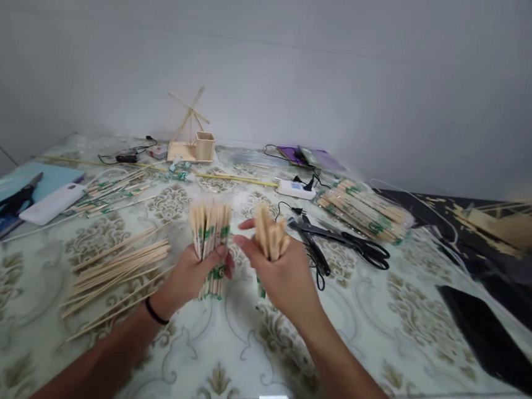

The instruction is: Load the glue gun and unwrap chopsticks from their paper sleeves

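So, both grips are full.
My left hand (197,273) clasps the wrapped bundle (212,223), my right hand (287,279) the paler bundle (271,234), loose sticks (120,264) at nine o'clock; even pressure should keep ends aligned.

The left hand (197,271) holds a bunch of pale wooden sticks (211,229) in green-marked wraps, standing up. The right hand (287,279) grips another bunch (270,234).
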